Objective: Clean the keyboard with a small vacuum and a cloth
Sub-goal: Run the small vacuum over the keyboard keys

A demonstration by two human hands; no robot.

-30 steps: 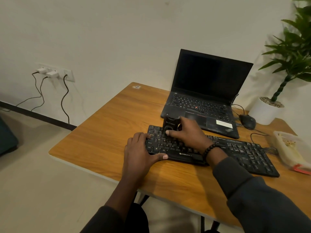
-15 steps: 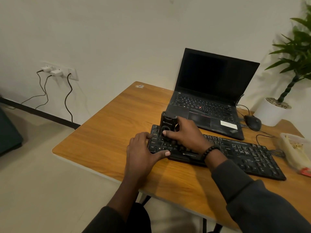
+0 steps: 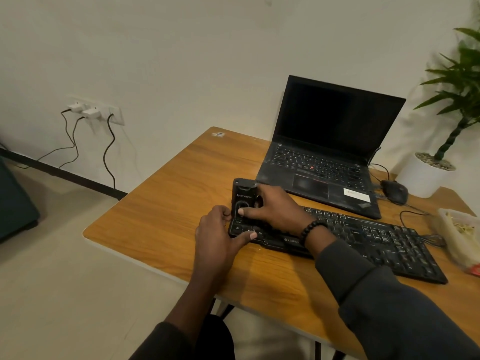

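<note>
A black keyboard (image 3: 368, 240) lies across the wooden desk (image 3: 181, 198), slanting from centre to lower right. A small black box-shaped vacuum (image 3: 242, 197) stands on the keyboard's left end. My right hand (image 3: 275, 209) grips the vacuum from the right, thumb on its front face. My left hand (image 3: 218, 235) holds the keyboard's left end, fingers curled round the edge and thumb lying on the bottom row of keys. No cloth is in view.
An open black laptop (image 3: 330, 141) sits just behind the keyboard. A black mouse (image 3: 394, 190) and its cable lie to the right, with a white plant pot (image 3: 423, 178) behind. A clear plastic container (image 3: 459, 232) sits at the right edge. Wall sockets (image 3: 91, 110) with cables at left.
My right hand has slid the vacuum leftward along the keys to the keyboard's left end. My left hand has shifted with it to the keyboard's corner. The view has turned slightly left.
</note>
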